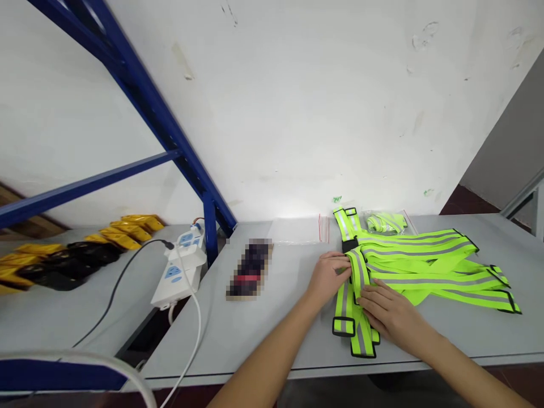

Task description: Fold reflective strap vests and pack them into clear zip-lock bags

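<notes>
No legible text (or numbers)

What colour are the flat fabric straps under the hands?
The flat fabric straps are neon yellow-green with grey lengthwise stripes, clearest in the head view.

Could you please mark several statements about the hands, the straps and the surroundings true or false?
1. The left hand touches the yellow-green reflective straps. True.
2. The right hand grips a white cable. False: the right hand rests on the straps.
3. A clear bag near the wall holds yellow-green strapping. True.
4. The metal frame is red. False: the metal frame is blue.
5. The yellow-and-black packets lie left of the straps. True.
</notes>
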Demonstrator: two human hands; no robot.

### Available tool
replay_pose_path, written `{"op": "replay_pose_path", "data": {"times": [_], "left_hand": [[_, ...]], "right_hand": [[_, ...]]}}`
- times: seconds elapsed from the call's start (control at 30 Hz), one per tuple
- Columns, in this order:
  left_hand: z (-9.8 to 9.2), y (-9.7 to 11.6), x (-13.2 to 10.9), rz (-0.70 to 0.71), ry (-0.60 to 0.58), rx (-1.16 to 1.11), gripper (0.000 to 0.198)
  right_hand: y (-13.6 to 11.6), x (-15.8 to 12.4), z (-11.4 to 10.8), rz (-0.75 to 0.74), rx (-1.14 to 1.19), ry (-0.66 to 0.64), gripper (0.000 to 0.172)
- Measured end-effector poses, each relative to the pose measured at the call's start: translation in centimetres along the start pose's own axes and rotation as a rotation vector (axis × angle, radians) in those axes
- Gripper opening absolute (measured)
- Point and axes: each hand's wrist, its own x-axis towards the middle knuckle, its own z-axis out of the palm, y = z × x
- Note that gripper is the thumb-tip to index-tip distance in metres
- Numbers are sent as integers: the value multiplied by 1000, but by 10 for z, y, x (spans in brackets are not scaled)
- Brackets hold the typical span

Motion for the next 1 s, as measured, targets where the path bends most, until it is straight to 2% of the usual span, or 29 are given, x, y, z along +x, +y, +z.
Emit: {"op": "replay_pose_path", "data": {"times": [0.17,0.3,0.43,0.6,0.73,0.8,0.87,1.0], "left_hand": [[-11,5,7,-159,95,-48,25],[-13,11,16,-254,-4,-34,44],[-5,14,21,-289,-59,-15,58],[6,17,19,-290,-13,-6,38],[12,26,14,-253,74,-28,38],[16,32,12,-228,71,-61,32],[20,37,9,-223,54,-165,25],[27,40,9,-363,81,-651,30]], "right_hand": [[6,0,0,2,54,-13,24],[7,0,-2,-3,54,-37,27],[7,-1,-3,-1,31,-49,29],[6,-2,-2,-8,-4,-3,30],[6,-5,1,-29,-52,35,27],[6,-7,3,-49,-84,59,26],[7,-8,5,-66,-115,72,27],[6,-7,5,-68,-143,69,28]]}}
